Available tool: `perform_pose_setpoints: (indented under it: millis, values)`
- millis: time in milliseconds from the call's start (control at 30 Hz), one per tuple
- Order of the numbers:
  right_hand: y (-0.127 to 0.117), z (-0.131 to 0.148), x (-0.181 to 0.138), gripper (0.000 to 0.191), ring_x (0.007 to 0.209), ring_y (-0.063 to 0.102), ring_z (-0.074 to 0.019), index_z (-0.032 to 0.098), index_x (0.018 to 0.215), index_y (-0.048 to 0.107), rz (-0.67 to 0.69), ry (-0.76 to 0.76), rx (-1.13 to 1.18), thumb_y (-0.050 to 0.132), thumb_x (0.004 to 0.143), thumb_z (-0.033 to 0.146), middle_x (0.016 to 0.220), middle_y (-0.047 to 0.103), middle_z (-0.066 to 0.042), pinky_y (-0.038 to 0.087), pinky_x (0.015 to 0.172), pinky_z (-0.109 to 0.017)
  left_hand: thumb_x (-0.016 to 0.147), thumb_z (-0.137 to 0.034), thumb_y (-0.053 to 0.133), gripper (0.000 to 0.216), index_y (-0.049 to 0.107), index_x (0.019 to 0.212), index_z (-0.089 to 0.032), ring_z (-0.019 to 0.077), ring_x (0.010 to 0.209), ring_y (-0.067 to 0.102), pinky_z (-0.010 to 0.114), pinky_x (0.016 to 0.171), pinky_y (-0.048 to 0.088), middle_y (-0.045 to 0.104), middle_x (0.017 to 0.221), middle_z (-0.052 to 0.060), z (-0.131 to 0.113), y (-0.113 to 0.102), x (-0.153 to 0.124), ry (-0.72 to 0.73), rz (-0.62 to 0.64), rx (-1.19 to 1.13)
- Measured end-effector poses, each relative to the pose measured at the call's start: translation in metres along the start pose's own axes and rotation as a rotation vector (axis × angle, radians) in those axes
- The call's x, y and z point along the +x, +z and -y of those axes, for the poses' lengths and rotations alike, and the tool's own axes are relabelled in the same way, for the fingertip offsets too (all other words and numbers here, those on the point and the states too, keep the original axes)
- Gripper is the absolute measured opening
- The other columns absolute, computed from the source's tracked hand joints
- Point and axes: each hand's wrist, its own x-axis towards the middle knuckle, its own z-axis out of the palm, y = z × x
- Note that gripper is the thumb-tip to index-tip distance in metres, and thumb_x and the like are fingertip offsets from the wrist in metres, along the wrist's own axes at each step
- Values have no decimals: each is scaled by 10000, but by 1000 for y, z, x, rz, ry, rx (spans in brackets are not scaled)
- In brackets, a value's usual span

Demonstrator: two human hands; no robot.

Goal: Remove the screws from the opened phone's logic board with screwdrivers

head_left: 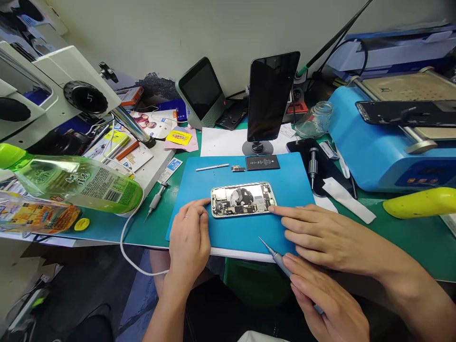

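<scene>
An opened smartphone [243, 199] with its inner boards bare lies on the blue mat [228, 237]. My left hand [190, 232] rests at its left end, fingers curled and a fingertip against the edge. In my right hand [327, 299], near the mat's front edge, is a grey precision screwdriver [280, 260], its tip pointing up and left, apart from the phone. Another person's hand [317, 232] reaches in from the right, its index fingertip at the phone's lower right corner. Behind the phone lie a black battery [262, 162], a small metal part [238, 168] and a thin white stick [212, 167].
Left stand a microscope [85, 90] and a green tea bottle [81, 183], with a second screwdriver [156, 202] nearby. A tablet on a stand [272, 99] is behind the mat. Right are a blue machine [374, 147], another screwdriver [313, 166] and a yellow-handled object [420, 202].
</scene>
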Motion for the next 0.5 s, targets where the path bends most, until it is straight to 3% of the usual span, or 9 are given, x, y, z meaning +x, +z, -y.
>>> perform_pose_setpoints:
  millis: [167,367,500]
  values:
    - [2,-16,-10,393,614,584,-7,314,1172,757,-28,-10,2,409,1085,474,714,608,35,551,629,-105,1110,-248,386,187,529,991,-253,253,1188,622,410,959,474,728,1301,41,0,-1,0,2,-1,2]
    - [-3,-17,-11,420,868,609,-39,116,1103,668,120,-112,-104,526,1050,508,976,653,-68,585,816,-176,1110,-248,379,192,532,994,-252,256,1194,622,419,972,474,726,1304,49,1,-2,0,-2,9,0]
    - [-3,6,-2,374,934,656,-57,94,916,661,219,-182,-214,601,1019,448,903,664,-56,618,921,-235,1109,-256,383,196,541,993,-252,261,1183,628,422,961,479,728,1303,54,0,-1,1,-8,4,4]
